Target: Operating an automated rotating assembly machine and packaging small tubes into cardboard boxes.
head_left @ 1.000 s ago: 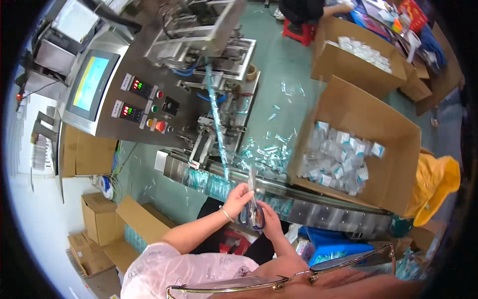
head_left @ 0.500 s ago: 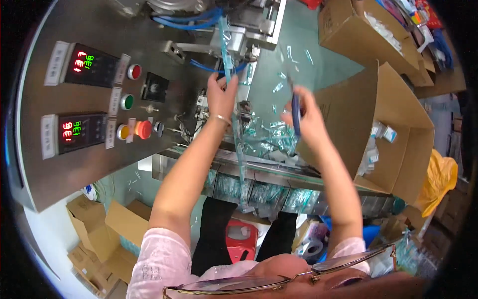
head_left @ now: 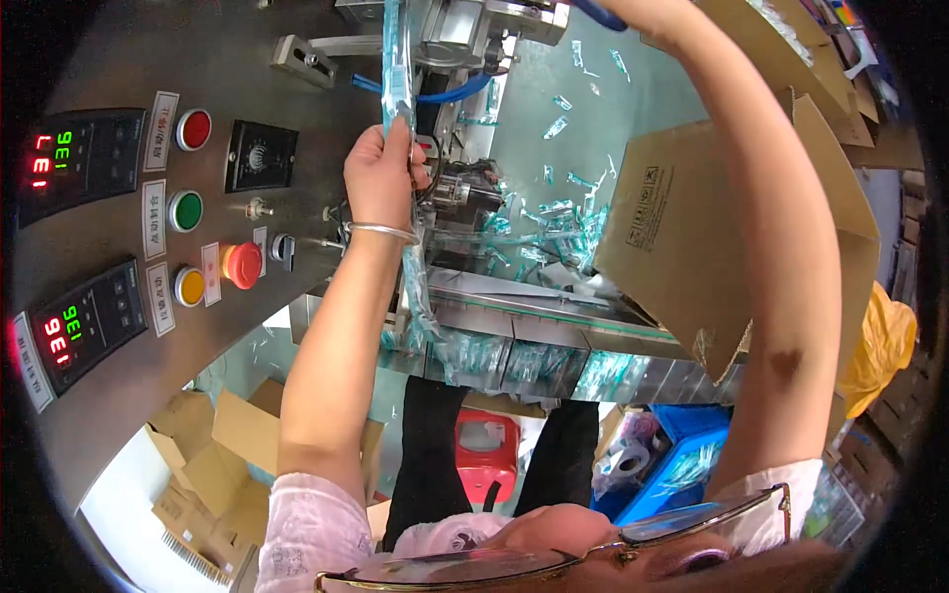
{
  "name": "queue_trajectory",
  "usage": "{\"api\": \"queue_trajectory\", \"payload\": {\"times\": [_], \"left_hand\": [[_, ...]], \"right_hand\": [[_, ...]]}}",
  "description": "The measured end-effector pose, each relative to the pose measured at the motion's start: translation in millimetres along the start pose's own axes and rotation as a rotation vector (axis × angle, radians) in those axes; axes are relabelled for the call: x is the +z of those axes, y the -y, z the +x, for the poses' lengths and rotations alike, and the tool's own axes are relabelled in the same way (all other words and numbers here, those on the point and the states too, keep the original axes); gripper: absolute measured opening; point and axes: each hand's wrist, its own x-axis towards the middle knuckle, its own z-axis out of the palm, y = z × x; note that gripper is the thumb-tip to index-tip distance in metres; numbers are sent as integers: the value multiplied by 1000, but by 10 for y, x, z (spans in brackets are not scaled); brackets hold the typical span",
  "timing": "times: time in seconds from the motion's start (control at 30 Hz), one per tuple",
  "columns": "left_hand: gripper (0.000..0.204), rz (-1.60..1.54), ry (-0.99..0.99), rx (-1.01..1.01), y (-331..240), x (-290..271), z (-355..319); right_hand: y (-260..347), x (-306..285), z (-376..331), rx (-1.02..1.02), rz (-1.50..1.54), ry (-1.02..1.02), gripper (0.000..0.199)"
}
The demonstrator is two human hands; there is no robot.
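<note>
A long strip of clear-and-teal plastic packets runs down past the machine's metal parts. My left hand is closed round it, thumb on top. Below my wrist the strip hangs on towards the metal trough at the front. My right hand is at the top edge, mostly cut off by the picture's rim. Beside its fingers shows the blue handle of scissors; the blades are out of view. Loose teal-and-clear packets lie in a heap on the table between my arms.
A steel control panel with buttons and lit displays stands at left. An open cardboard box sits beneath my right forearm. Below are a red stool, a blue bin and more cartons. A yellow bag lies far right.
My right hand has swung far up with the scissors to the top edge. My left hand keeps hold of the strip and appears further left; the whole view has also shifted.
</note>
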Motion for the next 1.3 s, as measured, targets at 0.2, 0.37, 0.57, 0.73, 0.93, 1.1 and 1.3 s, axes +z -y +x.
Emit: {"api": "queue_trajectory", "payload": {"times": [0.2, 0.37, 0.57, 0.73, 0.93, 1.1, 1.3], "left_hand": [[22, -2, -23, -24, -57, 40, -47], [23, 15, -26, -26, -92, 26, -75], [23, 33, -51, -44, -280, -61, -146], [15, 135, 17, -105, -439, 35, -583], [19, 486, 66, -221, -707, -487, -1629], [30, 877, -38, 25, -893, -882, -2065], [28, 364, -17, 194, -1126, -288, -2201]], "right_hand": [[-72, -67, 454, -293, 389, 426, 46], [-30, 109, 712, -514, 21, 124, 43], [171, -3, 666, -131, 60, 337, 37], [-252, -94, 751, -399, -666, 292, 15], [-205, 278, -476, -121, -39, 328, 21], [-267, 425, -1617, 144, 285, 354, 28], [-116, 334, -3069, 339, 664, 253, 34]]}}
